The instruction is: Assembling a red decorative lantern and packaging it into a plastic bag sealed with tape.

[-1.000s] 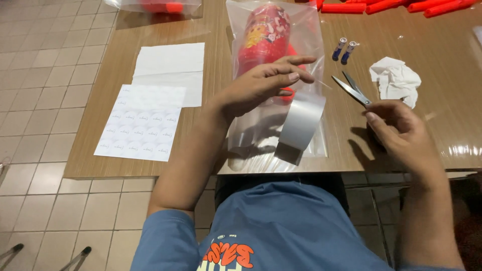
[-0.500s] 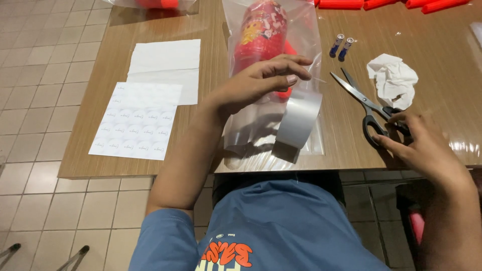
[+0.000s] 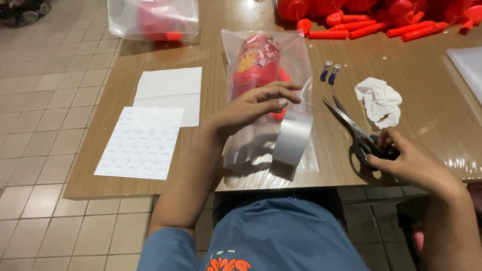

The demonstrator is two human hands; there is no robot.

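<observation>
My left hand (image 3: 253, 106) lies flat, fingers apart, on a clear plastic bag (image 3: 296, 55) with a red printed toy (image 3: 256, 57) inside; the bag lies on the wooden table (image 3: 211, 40). The bag's near end shows a grey shiny fold or roll (image 3: 292, 141). To the right, my right hand (image 3: 409, 163) grips the black handles of a pair of scissors (image 3: 354, 128). They rest on the table with the blades apart, pointing away to the left.
Two small blue-ended batteries (image 3: 330, 71) and a crumpled white tissue (image 3: 380, 100) lie beyond the scissors. A sticker sheet (image 3: 143, 143) and white paper (image 3: 170, 90) lie at the left. Another bagged red toy (image 3: 153, 20) and several red plastic parts (image 3: 381, 22) sit at the back.
My right hand reached the scissors, closed on their handles and drew them slightly toward the near edge. My left hand stayed on the bag.
</observation>
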